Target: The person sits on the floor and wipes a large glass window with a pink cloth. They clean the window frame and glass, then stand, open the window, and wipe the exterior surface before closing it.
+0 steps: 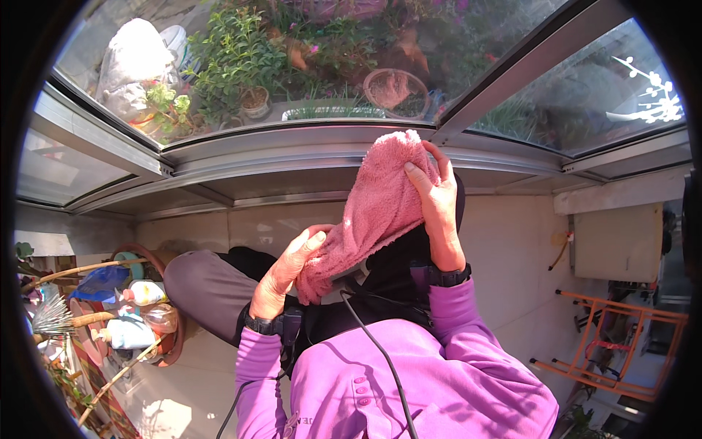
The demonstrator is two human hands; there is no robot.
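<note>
A pink fluffy cloth is stretched at a slant between my two hands, above my lap and in front of the window frame. My left hand grips its lower left end, thumb on top, fingers partly hidden by the cloth. Higher up on the right, my right hand pinches the cloth's right edge between thumb and fingers. The top of the cloth is sunlit and overlaps the metal window sill. Each wrist bears a black strap, and a black cable runs down over my purple top.
Large window panes stand ahead, with potted plants and a white sack behind them. On the left are a pot holding plastic bottles, a blue bag and sticks. An orange metal frame and a beige box are on the right.
</note>
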